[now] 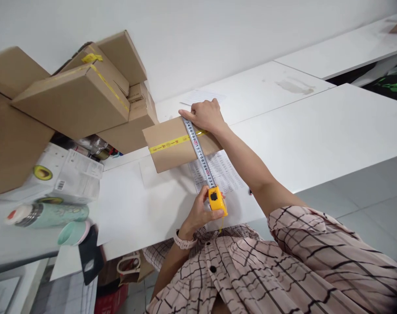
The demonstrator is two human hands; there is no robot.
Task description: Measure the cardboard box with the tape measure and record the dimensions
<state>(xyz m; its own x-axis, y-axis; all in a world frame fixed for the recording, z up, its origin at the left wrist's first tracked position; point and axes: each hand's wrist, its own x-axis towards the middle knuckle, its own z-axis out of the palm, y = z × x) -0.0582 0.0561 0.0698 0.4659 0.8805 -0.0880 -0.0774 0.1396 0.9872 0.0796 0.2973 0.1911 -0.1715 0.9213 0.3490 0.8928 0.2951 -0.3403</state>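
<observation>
A small brown cardboard box (169, 159) with yellow printed tape along its top sits at the middle of the white table. My left hand (198, 209), a pale band at its wrist, is closed around the yellow case of a tape measure (217, 201) near the table's front edge. From that case the marked metal blade (201, 158) runs out across the top of the box to its far edge. There my right hand (207, 115) holds the blade's end with the thumb over it, the other fingers curled at the box's far side. The blade's tip is hidden under this hand.
Larger cardboard boxes (77, 100) are stacked at the left. Printed sheets (229, 172) lie partly under the small box, and blank white paper (120, 200) is to its left. A mint-green bottle (59, 215) and cup (70, 233) lie at the left.
</observation>
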